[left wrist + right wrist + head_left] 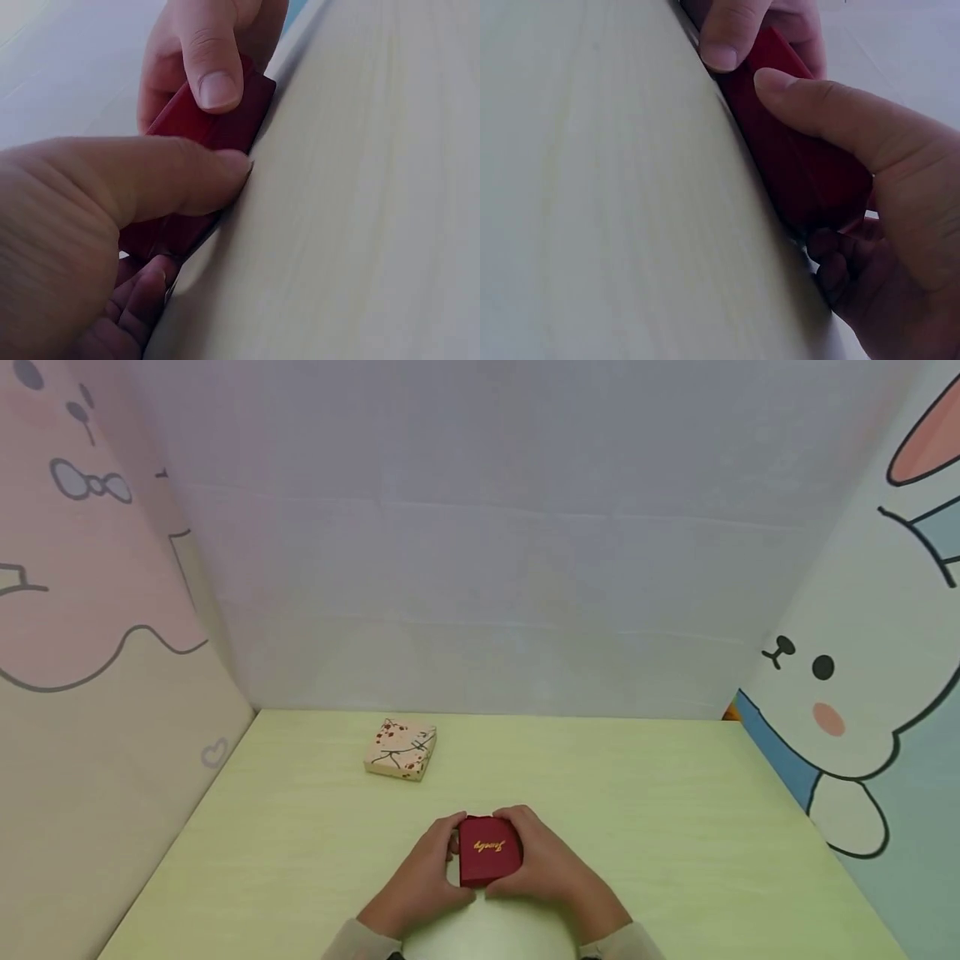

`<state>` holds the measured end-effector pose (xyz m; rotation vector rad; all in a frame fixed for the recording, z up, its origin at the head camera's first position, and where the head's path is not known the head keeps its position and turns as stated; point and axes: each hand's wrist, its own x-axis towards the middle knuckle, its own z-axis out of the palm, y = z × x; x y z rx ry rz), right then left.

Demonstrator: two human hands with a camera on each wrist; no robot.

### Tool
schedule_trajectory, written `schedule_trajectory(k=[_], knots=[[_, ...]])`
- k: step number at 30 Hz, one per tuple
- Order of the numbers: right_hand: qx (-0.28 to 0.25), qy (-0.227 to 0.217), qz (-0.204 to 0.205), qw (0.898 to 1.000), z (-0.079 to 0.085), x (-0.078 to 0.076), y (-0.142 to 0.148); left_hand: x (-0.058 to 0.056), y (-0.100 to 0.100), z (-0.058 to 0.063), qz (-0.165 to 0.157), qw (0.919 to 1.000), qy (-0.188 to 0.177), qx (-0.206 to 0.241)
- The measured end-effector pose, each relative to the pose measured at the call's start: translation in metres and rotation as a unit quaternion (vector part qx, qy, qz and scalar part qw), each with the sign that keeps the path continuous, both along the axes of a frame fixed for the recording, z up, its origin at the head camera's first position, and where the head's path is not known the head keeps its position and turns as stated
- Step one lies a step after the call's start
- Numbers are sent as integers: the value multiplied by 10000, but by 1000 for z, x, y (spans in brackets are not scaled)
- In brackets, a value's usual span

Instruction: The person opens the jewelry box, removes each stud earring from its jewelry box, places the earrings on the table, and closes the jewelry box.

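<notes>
A small dark red jewelry box with gold "Jewelry" lettering on its lid sits at the front middle of the table, the lettering upside down in the head view. My left hand grips its left side, thumb at the near edge and fingers around the far corner. From the right, my right hand holds the opposite side in the same way. In the left wrist view the thumbs lie along the near face of the red box. The right wrist view shows the box low at the tabletop, fingertips curled under its side.
A square cream box with a red blossom and dark branch print lies farther back, left of centre, on the pale yellow-green table. A plain back wall and printed cartoon side panels enclose the table.
</notes>
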<state>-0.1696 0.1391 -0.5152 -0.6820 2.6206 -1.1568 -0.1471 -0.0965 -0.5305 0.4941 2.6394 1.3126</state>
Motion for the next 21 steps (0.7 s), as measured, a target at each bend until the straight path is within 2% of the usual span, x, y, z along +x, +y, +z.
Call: schedule_trajectory(k=[4, 10, 21], knots=[[73, 75, 3, 9999, -1, 0, -1, 0, 2, -2, 106, 9998, 128, -112], [292, 323, 22, 9990, 0, 3, -4, 1, 3, -4, 34, 9990, 394, -226], [369, 443, -77, 9983, 1, 4, -5, 0, 4, -1, 15, 9991, 284, -327]])
